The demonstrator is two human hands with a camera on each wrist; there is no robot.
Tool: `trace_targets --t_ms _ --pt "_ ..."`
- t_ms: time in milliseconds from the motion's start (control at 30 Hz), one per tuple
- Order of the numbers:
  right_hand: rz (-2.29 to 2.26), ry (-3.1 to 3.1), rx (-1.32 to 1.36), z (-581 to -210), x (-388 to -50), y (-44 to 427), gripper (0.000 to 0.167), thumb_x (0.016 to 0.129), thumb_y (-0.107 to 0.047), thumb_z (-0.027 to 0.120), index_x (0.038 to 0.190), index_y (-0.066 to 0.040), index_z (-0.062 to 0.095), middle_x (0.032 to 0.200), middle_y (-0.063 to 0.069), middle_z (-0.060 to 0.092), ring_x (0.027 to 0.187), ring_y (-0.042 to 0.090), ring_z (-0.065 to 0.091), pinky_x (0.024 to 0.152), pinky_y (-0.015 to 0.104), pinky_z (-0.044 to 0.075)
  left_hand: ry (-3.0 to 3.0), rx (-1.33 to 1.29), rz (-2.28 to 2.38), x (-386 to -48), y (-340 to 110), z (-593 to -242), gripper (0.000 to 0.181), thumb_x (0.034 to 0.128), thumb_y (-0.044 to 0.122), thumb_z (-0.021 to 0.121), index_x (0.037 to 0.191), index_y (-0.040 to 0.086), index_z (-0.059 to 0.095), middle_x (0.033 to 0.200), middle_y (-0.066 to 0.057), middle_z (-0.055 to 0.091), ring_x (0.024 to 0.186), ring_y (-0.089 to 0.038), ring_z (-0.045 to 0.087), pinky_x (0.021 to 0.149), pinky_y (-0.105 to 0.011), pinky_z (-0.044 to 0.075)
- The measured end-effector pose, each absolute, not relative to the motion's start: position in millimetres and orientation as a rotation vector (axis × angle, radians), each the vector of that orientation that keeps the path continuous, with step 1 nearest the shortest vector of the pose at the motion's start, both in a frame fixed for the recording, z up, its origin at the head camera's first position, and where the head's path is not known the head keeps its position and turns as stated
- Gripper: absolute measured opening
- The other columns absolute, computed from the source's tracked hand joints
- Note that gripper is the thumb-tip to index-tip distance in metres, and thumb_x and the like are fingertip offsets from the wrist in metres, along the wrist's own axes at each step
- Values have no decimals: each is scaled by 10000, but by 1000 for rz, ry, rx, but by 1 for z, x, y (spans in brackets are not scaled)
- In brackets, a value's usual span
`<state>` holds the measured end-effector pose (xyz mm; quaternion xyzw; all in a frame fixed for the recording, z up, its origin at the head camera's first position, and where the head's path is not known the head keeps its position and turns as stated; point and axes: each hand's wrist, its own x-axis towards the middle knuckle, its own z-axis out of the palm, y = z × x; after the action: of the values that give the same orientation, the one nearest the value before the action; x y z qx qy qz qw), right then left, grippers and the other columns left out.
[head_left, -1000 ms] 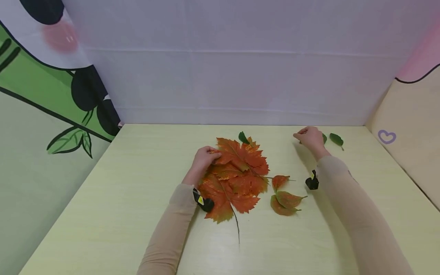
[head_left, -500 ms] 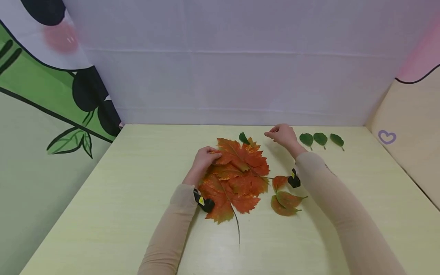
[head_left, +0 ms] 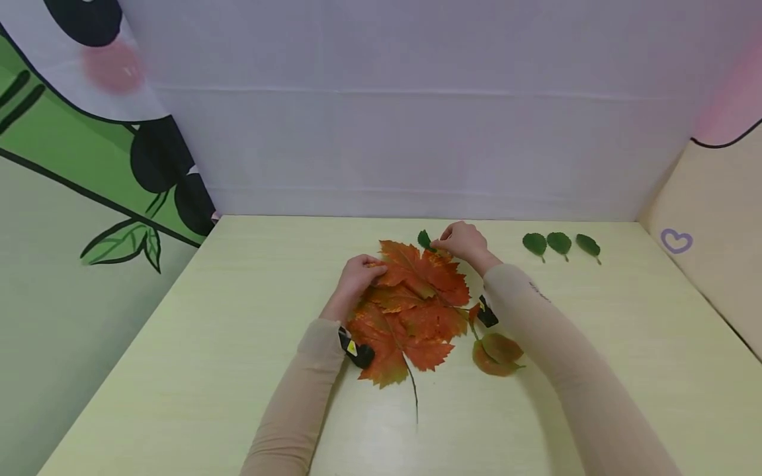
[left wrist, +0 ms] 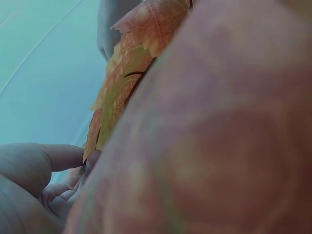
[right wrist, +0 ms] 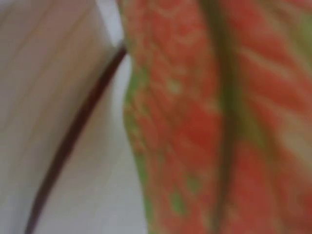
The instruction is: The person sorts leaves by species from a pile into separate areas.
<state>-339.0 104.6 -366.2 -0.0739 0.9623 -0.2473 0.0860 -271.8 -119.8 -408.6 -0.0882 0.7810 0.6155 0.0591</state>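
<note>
Several orange leaves lie heaped near the middle of the table, between your two arms. They overlap, so you can't count them surely. Their lobes are jagged and pointed, mostly bright orange-red, turning yellow-green at some tips. One dark, thin stem runs from the heap down towards you, and thinner ones poke out on your right. Your left wrist view shows pale veins and a green-yellow streak on one of them; the large leaf filling its right side is blurred.

Your left hand grasps the heap's upper left edge, with leaf pinched between thumb and fingers. Your right hand is at the top of the heap, fingers drawn together and fingertips against the lower right edge of a green leaf. You can't tell whether they grip it. That leaf is small and dark, its top standing clear of the orange ones.

Right of the heap are the two-tone leaves, smooth-edged and rounded, green blending into rusty red; two overlap, and another is partly hidden by your right wrist camera. Your right wrist view is filled by a blurred red leaf with a green-flecked edge and an olive midrib.

Three oval leaves sit in a row at the far right, green, finely toothed and apart from one another, their short stems pointing towards you.
</note>
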Motion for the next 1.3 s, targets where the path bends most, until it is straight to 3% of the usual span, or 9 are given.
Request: trace_targets --t_ms 200,400,667,833,1133,1300 --pt "-691 2889 -189 -374 -339 102 317 851 -368 604 976 -86 674 889 70 657 675 188 566 545 302 437 2322 -268 1899 -272 -116 -411 183 847 144 639 977 27 586 788 -24 568 629 -129 537 607 -236 460" --pt "-674 2901 -183 -377 -340 104 248 872 -309 566 818 -87 661 752 37 606 617 177 497 534 305 384 2310 -268 1908 -273 -116 -410 181 850 135 633 980 20 584 773 -23 566 613 -126 534 599 -238 458" --pt "-677 2893 -179 -381 -343 106 286 853 -351 601 976 -107 682 955 73 656 729 209 577 603 346 452 2316 -281 1891 -272 -116 -410 179 852 141 631 979 25 584 776 -25 566 621 -129 529 599 -238 452" --pt "-658 2899 -182 -384 -344 106 258 885 -264 567 1068 -108 660 1064 95 638 804 238 596 684 391 477 2317 -271 1891 -272 -115 -410 179 853 145 629 978 26 582 775 -22 561 623 -127 530 598 -239 453" --pt "-682 2886 -189 -376 -342 109 259 882 -185 496 1059 -96 663 1052 104 643 836 251 605 729 421 483 2330 -274 1875 -270 -116 -406 194 853 142 628 997 19 587 801 -31 569 625 -119 526 606 -232 451" --pt "-677 2880 -206 -364 -342 115 273 887 -172 467 1088 -81 628 1060 114 634 825 257 589 624 358 459 2331 -270 1875 -270 -118 -406 202 856 142 625 1009 17 585 819 -35 569 631 -117 525 612 -229 451"
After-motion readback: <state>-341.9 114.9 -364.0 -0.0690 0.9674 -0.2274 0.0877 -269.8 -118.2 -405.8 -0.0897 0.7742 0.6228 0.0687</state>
